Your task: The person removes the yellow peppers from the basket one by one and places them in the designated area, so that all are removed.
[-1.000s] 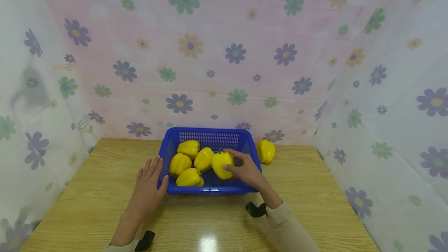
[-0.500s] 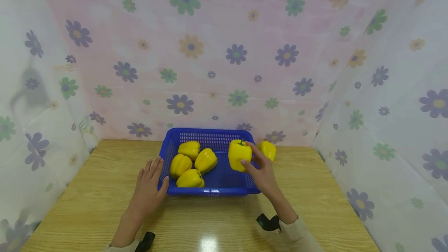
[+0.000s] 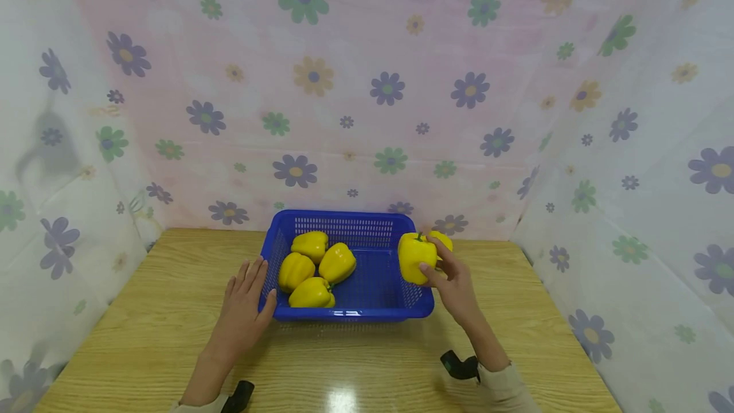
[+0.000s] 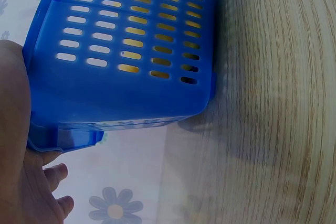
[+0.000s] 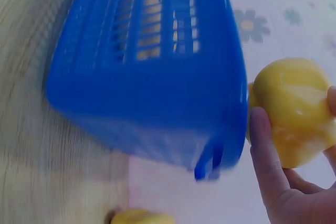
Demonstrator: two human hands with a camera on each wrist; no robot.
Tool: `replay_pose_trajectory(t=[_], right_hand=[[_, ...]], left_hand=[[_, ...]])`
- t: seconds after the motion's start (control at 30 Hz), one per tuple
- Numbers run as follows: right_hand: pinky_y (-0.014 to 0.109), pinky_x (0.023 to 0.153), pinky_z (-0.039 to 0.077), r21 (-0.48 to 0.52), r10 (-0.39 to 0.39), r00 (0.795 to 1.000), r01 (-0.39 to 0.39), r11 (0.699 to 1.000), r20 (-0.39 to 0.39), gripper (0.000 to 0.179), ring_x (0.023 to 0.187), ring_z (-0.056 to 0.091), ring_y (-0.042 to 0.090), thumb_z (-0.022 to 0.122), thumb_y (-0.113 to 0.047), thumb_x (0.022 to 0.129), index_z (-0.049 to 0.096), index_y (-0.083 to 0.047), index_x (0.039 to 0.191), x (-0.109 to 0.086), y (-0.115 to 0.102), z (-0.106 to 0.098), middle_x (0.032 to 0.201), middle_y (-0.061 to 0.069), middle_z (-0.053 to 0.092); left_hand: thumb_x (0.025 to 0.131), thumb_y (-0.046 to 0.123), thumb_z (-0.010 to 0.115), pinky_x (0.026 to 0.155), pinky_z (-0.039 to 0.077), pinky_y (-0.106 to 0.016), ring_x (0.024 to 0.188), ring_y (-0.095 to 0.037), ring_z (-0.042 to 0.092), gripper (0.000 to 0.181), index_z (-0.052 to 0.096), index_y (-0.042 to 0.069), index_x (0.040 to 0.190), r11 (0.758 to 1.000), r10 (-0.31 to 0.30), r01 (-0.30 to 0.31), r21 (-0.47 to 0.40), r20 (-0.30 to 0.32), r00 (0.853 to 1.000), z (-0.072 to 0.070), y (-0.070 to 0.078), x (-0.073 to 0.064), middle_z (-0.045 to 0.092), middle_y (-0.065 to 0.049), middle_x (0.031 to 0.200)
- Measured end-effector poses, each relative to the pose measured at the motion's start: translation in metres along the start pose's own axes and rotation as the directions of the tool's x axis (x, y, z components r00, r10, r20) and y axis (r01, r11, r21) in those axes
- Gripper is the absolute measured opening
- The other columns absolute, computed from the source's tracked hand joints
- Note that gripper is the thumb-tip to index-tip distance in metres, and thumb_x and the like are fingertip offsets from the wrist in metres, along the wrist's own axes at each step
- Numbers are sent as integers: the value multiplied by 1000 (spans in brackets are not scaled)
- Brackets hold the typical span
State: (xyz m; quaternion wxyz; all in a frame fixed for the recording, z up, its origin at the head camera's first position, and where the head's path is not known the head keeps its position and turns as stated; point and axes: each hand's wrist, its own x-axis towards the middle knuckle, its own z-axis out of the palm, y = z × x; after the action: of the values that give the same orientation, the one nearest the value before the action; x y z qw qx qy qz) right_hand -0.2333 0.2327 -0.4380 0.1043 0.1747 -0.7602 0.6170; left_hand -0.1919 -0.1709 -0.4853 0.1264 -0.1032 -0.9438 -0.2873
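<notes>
In the head view my right hand (image 3: 459,289) holds a yellow bell pepper (image 3: 416,261), stem up, between thumb and fingers over the right rim of a blue plastic basket (image 3: 351,315). The right wrist view shows the held pepper (image 5: 294,111) beside the basket's upper edge. My left hand (image 3: 243,303) rests with straight fingers on the basket's left rim. Several yellow bell peppers (image 3: 337,263) lie in the left half of the basket. Outside its right side, on the table, sits another yellow pepper (image 3: 443,241), partly hidden behind the held one.
The wooden table (image 3: 321,368) carries the basket near its back edge. A flower-patterned curtain (image 3: 355,94) stands behind and along both sides. A black wrist device (image 3: 459,365) is worn on the right wrist, and a similar device (image 3: 237,396) on the left.
My right hand has lifted the held pepper from within the basket and carried it right to above the right rim. My left hand has stayed on the left rim.
</notes>
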Motion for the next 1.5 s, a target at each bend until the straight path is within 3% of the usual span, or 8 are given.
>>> replay_pose_trajectory(t=[0.13, 0.43, 0.67, 0.87, 0.97, 1.2, 1.43, 1.5], right_hand=[[31, 69, 63, -7, -2, 999, 2, 1000, -48, 55, 106, 67, 5, 61, -3, 101, 44, -3, 153, -1, 9, -12, 144, 20, 51], [29, 74, 62, 112, 21, 989, -4, 994, -146, 55, 114, 66, 7, 56, -3, 103, 39, -1, 156, -5, 38, -32, 139, -8, 57], [30, 72, 62, 121, 38, 979, -14, 993, -199, 56, 108, 68, 7, 57, -1, 102, 39, 1, 155, -8, 62, -48, 139, -8, 58], [30, 74, 62, 109, 175, 964, -156, 982, -202, 58, 105, 67, 5, 60, -11, 103, 39, -3, 156, -16, 84, -63, 134, -12, 57], [31, 76, 62, 103, 238, 950, -222, 970, -200, 60, 104, 66, 4, 60, -13, 103, 36, -5, 158, -20, 91, -69, 136, -6, 54], [29, 78, 62, 78, 297, 936, -287, 955, -191, 64, 103, 63, -6, 57, -16, 105, 27, -4, 161, -18, 99, -87, 157, 31, 33], [11, 84, 51, -96, 352, 917, -374, 923, -190, 62, 136, 48, 38, 51, -20, 108, 24, -6, 162, -2, 106, -105, 161, 32, 27], [15, 87, 53, -101, 377, 910, -397, 912, -171, 62, 140, 41, 45, 49, -21, 108, 22, -8, 163, 4, 108, -109, 161, 33, 26]], left_hand=[[105, 24, 53, 120, 11, -68, 153, -49, 15, 64, 29, -5, 157, 1000, 0, 0, -4, 1, 1000, 0, 0, 0, 25, -24, 165], [106, 24, 52, 121, 11, -68, 154, -47, 13, 64, 28, -4, 158, 1000, 0, 0, -7, -2, 1000, 1, -1, 0, 24, -23, 166], [106, 24, 52, 120, 11, -68, 154, -47, 12, 64, 28, -4, 158, 1000, 1, -1, -7, 1, 1000, 0, 0, 0, 24, -23, 166], [105, 23, 53, 120, 13, -69, 153, -48, 15, 64, 29, -5, 157, 1000, 3, -4, -3, -6, 1000, -1, 3, 1, 25, -24, 165], [105, 23, 53, 120, 13, -68, 153, -49, 15, 64, 30, -6, 157, 1000, 4, -4, -6, -11, 1000, 0, 3, 1, 25, -24, 165], [105, 23, 53, 120, 13, -68, 152, -49, 16, 64, 30, -6, 157, 1000, 9, -9, -1, -18, 1000, 2, 2, 1, 26, -24, 165], [105, 23, 53, 120, 13, -68, 152, -49, 16, 63, 30, -6, 157, 1000, 13, -13, -9, -16, 1000, 2, 2, 1, 26, -24, 165], [105, 23, 52, 120, 13, -68, 153, -49, 15, 63, 29, -5, 157, 1000, 11, -11, -9, -15, 1000, 2, 1, 1, 25, -24, 165]])
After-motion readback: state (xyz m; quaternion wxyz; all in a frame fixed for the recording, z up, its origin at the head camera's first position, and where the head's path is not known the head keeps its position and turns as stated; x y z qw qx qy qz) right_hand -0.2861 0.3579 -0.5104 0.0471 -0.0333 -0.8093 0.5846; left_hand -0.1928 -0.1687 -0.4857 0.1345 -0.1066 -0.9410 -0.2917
